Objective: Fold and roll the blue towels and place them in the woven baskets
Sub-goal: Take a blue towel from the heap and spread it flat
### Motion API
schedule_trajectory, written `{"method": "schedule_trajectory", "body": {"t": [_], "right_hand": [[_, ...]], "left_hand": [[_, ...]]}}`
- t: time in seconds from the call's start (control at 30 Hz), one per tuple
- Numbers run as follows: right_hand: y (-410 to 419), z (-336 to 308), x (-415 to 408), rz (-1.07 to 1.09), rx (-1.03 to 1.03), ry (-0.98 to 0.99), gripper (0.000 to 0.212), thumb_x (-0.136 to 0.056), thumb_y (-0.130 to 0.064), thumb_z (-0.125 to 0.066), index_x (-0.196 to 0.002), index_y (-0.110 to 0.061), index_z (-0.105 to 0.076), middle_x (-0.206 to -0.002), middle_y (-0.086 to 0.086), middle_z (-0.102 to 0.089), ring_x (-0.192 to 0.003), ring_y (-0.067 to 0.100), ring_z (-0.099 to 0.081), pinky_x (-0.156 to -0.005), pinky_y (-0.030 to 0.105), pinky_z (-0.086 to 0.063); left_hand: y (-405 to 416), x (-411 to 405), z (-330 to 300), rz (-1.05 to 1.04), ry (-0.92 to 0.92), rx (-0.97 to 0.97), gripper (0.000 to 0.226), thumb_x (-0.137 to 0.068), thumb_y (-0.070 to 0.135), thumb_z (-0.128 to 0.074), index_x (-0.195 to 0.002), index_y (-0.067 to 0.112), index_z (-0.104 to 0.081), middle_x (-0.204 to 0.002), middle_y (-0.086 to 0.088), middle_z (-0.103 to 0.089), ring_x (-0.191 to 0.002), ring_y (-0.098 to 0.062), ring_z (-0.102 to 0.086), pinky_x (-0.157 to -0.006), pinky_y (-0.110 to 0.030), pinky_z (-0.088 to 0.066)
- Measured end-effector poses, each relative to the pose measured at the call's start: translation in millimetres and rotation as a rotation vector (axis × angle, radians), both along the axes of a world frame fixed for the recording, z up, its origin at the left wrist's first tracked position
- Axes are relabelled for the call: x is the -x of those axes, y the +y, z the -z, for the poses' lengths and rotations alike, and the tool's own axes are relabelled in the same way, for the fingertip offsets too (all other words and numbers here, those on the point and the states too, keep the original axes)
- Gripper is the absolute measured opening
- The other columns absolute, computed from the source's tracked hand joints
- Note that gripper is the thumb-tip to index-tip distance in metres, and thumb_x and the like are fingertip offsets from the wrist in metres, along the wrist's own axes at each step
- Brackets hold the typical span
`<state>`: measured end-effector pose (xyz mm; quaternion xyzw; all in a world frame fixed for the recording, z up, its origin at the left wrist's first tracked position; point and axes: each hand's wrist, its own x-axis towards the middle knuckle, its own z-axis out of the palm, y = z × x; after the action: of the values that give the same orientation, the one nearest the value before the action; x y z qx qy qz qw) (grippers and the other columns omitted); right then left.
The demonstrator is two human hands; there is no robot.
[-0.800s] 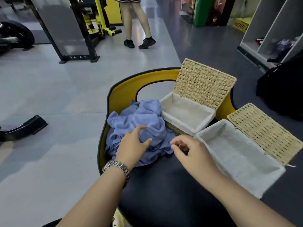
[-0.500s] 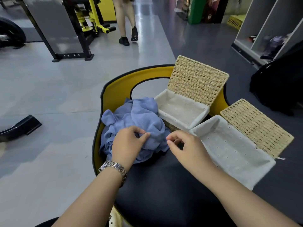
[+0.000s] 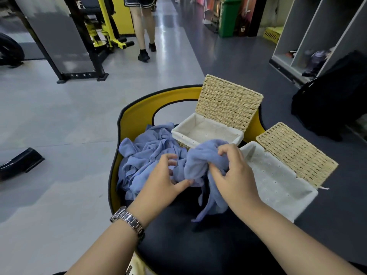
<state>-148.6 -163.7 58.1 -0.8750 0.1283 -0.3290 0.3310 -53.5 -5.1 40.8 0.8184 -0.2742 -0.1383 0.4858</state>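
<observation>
While my right hand point(image 3: 234, 175) fingers pinch one blue towel point(image 3: 202, 161) lifted off the towel pile point(image 3: 147, 155), beside the near woven basket point(image 3: 278, 183), my left hand point(image 3: 160, 181) fingers spread loose, touching it.

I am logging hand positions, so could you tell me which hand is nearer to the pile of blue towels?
Left. The left hand hovers over the pile of blue towels at its near edge; the right hand is further right, gripping a lifted blue towel.
</observation>
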Motion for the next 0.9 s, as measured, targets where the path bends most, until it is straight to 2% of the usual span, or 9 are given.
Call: {"method": "schedule_trajectory", "body": {"t": [0.07, 0.17, 0.3, 0.43, 0.5, 0.6, 0.7, 0.8, 0.9], "right_hand": [[0.4, 1.9, 0.5, -0.014, -0.003, 0.089, 0.02, -0.083, -0.01, -0.066, -0.092, -0.013, -0.048, -0.093, -0.003, -0.051, -0.069, 0.01, -0.048, -0.056, 0.02, -0.036], [-1.6, 5.9, 0.6, -0.119, -0.095, 0.168, 0.022, -0.082, -0.014, -0.071, -0.086, -0.015, -0.05, -0.096, -0.005, -0.047, -0.082, 0.001, -0.05, -0.07, 0.012, -0.039], [-9.6, -1.3, 3.2, -0.095, -0.139, 0.095, 0.02, -0.078, -0.011, -0.076, -0.085, -0.012, -0.057, -0.097, -0.002, -0.049, -0.09, -0.011, -0.049, -0.077, 0.001, -0.035], [-5.4, -3.2, 7.2, -0.304, -0.15, 0.142, 0.012, -0.081, -0.011, -0.074, -0.089, -0.01, -0.065, -0.103, -0.002, -0.054, -0.098, -0.003, -0.054, -0.084, 0.006, -0.039], [0.1, -2.6, 8.3, -0.391, -0.328, 0.128, 0.01, -0.088, -0.004, -0.064, -0.092, -0.011, -0.069, -0.103, -0.001, -0.062, -0.098, 0.002, -0.06, -0.087, 0.011, -0.044], [-1.4, -4.4, 2.6, -0.256, -0.821, 0.116, 0.031, -0.088, 0.005, -0.059, -0.104, -0.022, -0.064, -0.097, -0.003, -0.068, -0.093, 0.006, -0.066, -0.082, 0.019, -0.051], [-7.7, -2.7, -5.0, -0.159, -1.113, 0.077, 0.035, -0.085, 0.006, -0.063, -0.113, -0.014, -0.059, -0.099, 0.0, -0.066, -0.092, 0.011, -0.066, -0.08, 0.026, -0.051], [-2.7, -1.3, -8.5, -0.178, -1.383, 0.044, 0.035, -0.087, 0.012, -0.056, -0.116, -0.005, -0.053, -0.106, 0.012, -0.061, -0.099, 0.019, -0.062, -0.092, 0.031, -0.05], [3.9, 5.7, -9.8, -0.214, -1.499, 0.072, 0.024, -0.088, 0.011, -0.054, -0.112, 0.009, -0.054, -0.104, 0.022, -0.059, -0.101, 0.026, -0.059, -0.102, 0.036, -0.045]], "left_hand": [[-1.6, 4.1, -3.0, -0.006, -0.056, 0.005, 0.019, -0.085, 0.018, -0.068, -0.092, 0.025, -0.052, -0.089, 0.011, -0.062, -0.073, 0.0, -0.06, -0.063, -0.014, -0.046], [0.5, 5.2, -5.1, -0.073, 0.006, 0.086, 0.013, -0.094, 0.013, -0.053, -0.085, 0.019, -0.046, -0.064, 0.004, -0.057, -0.051, -0.01, -0.05, -0.047, -0.018, -0.039], [1.5, 0.0, -11.7, -0.156, 0.022, 0.305, 0.019, -0.094, 0.011, -0.054, -0.081, 0.021, -0.044, -0.094, -0.015, -0.059, -0.069, -0.027, -0.051, -0.061, -0.044, -0.046], [2.1, -0.3, -16.9, -0.156, -0.059, 0.322, 0.014, -0.091, 0.009, -0.059, -0.088, 0.021, -0.053, -0.076, -0.007, -0.055, -0.064, -0.029, -0.05, -0.06, -0.046, -0.045], [2.2, 0.4, -15.1, -0.15, -0.055, 0.281, 0.009, -0.093, 0.014, -0.057, -0.095, 0.022, -0.055, -0.08, -0.002, -0.059, -0.07, -0.016, -0.055, -0.064, -0.037, -0.048], [4.0, -3.4, -14.9, -0.185, -0.078, 0.249, 0.011, -0.094, 0.023, -0.054, -0.096, 0.033, -0.053, -0.1, 0.001, -0.059, -0.094, -0.017, -0.058, -0.085, -0.037, -0.05], [3.9, -2.3, -19.3, -0.333, -0.114, 0.131, 0.022, -0.091, 0.025, -0.059, -0.106, 0.033, -0.045, -0.119, 0.003, -0.038, -0.108, -0.011, -0.04, -0.087, -0.019, -0.038], [1.4, -5.6, -11.2, -0.468, 0.108, -0.016, 0.05, -0.079, 0.046, -0.07, -0.107, 0.017, -0.042, -0.112, -0.004, -0.035, -0.099, -0.015, -0.037, -0.079, -0.033, -0.038], [-1.8, -6.8, -4.9, -0.236, 0.712, 0.153, 0.047, -0.081, 0.065, -0.055, -0.082, 0.019, -0.057, -0.091, -0.012, -0.059, -0.087, -0.022, -0.057, -0.085, -0.042, -0.05]]}}
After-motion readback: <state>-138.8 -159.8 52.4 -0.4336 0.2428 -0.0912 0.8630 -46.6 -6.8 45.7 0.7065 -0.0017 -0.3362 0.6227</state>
